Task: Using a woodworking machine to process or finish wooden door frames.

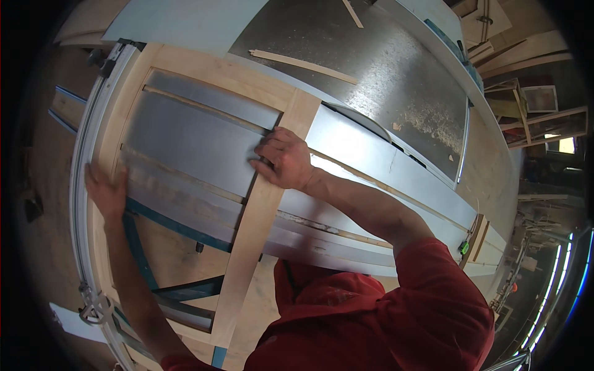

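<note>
A light wooden frame [260,198] lies over the grooved metal table [192,139] of a table saw. My right hand [284,159] grips its right-hand rail, fingers curled over the inner edge. On the frame's left-hand rail rests my left hand [107,191], thumb on the inner side and fingers toward a silver fence [80,167]; it holds the rail. The fence runs along that side of the frame. To the right of the frame, a grey saw blade [362,121] stands in a slot in the table.
Loose wood strips [303,66] and sawdust [427,127] lie on the dark metal surface beyond the blade. A green tape measure [464,247] sits at the table's right end. Teal support bars [192,289] show through the frame's lower opening. Wooden frames [544,127] stand at far right.
</note>
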`<state>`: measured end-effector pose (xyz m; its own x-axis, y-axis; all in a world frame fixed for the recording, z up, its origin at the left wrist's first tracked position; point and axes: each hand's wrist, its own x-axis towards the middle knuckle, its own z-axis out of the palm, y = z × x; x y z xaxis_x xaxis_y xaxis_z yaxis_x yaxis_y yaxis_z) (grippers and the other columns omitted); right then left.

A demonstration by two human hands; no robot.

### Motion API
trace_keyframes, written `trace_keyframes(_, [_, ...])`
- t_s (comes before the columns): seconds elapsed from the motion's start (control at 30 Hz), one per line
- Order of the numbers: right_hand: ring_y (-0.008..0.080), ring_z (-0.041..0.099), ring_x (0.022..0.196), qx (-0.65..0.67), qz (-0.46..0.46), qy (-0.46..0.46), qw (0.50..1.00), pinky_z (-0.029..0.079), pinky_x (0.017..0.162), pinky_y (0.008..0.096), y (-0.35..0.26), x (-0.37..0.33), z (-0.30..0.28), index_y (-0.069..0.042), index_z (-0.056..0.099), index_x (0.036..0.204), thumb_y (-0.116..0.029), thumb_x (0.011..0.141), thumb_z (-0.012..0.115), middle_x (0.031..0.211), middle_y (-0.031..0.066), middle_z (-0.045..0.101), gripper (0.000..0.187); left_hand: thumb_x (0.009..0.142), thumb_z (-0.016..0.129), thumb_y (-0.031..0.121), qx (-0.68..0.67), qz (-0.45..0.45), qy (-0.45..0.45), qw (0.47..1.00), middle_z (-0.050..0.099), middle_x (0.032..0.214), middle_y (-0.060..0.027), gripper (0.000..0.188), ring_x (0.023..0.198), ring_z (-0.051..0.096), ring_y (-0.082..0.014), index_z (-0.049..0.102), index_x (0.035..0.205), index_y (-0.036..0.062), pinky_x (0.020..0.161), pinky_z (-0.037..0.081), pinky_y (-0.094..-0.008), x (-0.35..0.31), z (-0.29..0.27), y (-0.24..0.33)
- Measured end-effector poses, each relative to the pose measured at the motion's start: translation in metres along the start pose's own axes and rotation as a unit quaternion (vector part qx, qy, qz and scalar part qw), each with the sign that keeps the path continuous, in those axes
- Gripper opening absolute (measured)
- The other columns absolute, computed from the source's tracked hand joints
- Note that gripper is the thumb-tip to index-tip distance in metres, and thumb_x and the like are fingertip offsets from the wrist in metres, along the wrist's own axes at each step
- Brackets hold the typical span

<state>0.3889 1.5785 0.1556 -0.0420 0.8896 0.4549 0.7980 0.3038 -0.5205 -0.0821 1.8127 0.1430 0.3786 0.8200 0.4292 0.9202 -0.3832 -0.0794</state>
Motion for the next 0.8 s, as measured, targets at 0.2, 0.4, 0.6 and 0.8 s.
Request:
trace_keyframes(0.2, [0.0297,0.069,0.084,-0.011,0.003,0.002,1.0,0.058,0.094,0.0425,-0.018,-0.062,-0.062,-0.008,0.076,0.089,-0.023,0.079,0.086,0.083,0.0082,0.071,0.02,0.092,0.08,0.037,-0.246,0.027,-0.23,0.941,0.047,0.157,-0.0281,0.076,0.144,0.046,-0.0489,0.053,0.152,-0.0001,0.116,0.042,-0.0568,-0.235,-0.202,0.174])
trace_keyframes(0.4, [0.0308,0.066,0.089,0.001,0.03,-0.028,0.999,0.056,0.087,0.0442,-0.081,-0.085,-0.121,-0.009,0.073,0.087,-0.03,0.084,0.079,0.081,0.0073,0.068,0.022,0.069,0.094,0.046,-0.218,-0.088,-0.344,0.909,0.065,0.126,-0.022,0.094,0.115,0.067,-0.045,0.052,0.141,0.0024,0.088,0.059,-0.0554,-0.382,-0.384,0.258])
trace_keyframes(0.6, [0.0407,0.059,0.122,-0.02,0.058,0.004,0.998,0.05,0.105,0.0495,-0.207,-0.204,-0.269,-0.004,0.068,0.12,-0.037,0.09,0.074,0.125,0.0209,0.064,0.045,0.071,0.093,0.051,-0.161,-0.134,-0.356,0.911,0.07,0.11,-0.0208,0.082,0.094,0.072,-0.046,0.052,0.123,0.0038,0.076,0.059,-0.0567,-0.463,-0.552,0.331])
trace_keyframes(0.8, [0.0502,0.031,0.155,-0.082,0.065,-0.197,0.975,0.028,0.126,0.06,-0.407,-0.542,-0.512,0.004,0.05,0.148,-0.062,0.084,0.074,0.167,0.0325,0.032,0.095,0.075,0.091,0.054,-0.144,-0.101,-0.301,0.937,0.07,0.106,-0.0235,0.076,0.09,0.072,-0.0461,0.053,0.118,0.0035,0.075,0.059,-0.0571,-0.635,-0.78,0.47])
